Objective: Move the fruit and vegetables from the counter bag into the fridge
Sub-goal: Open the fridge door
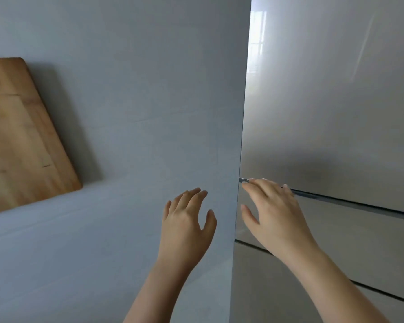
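Note:
The fridge (331,101) fills the right half of the view, its glossy beige upper door shut above a dark seam (350,202). Below the seam are drawer fronts. My right hand (275,215) is raised with fingers spread, fingertips at the left end of that seam. My left hand (187,220) hovers open in front of the grey side panel (126,113) to the left of the fridge, holding nothing. No bag, fruit or vegetables are in view.
A wooden cutting board (21,136) leans against the grey wall at the far left. The fridge's left edge (241,136) runs down the middle of the view.

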Tool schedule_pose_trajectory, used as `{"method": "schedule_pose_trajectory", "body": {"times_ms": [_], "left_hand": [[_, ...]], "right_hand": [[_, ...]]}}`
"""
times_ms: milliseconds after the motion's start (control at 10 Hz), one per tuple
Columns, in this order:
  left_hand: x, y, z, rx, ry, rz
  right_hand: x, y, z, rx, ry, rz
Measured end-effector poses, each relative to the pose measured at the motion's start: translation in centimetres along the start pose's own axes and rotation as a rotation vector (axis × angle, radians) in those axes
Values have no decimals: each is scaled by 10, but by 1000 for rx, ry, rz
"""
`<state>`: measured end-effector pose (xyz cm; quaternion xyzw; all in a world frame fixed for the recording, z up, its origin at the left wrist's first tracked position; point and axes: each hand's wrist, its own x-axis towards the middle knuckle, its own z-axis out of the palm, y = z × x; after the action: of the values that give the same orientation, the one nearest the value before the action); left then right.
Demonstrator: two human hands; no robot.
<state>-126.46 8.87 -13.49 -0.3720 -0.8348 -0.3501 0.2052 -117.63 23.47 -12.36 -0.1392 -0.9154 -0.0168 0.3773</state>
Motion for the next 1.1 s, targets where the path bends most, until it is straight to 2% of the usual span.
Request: {"method": "schedule_pose_trajectory", "body": {"times_ms": [200,400,600,800,1100], "left_hand": [[80,-17,46,-378,-169,-31],[161,-30,94,-619,-333,-4],[213,-28,137,-864,-449,-60],[233,-17,158,-1047,-473,-100],[238,-19,169,-1141,-441,-164]], "right_hand": [[34,19,32,-127,33,121],[80,31,55,-238,91,259],[98,39,67,-302,105,372],[110,51,68,-295,96,417],[109,57,75,-271,69,433]]}}
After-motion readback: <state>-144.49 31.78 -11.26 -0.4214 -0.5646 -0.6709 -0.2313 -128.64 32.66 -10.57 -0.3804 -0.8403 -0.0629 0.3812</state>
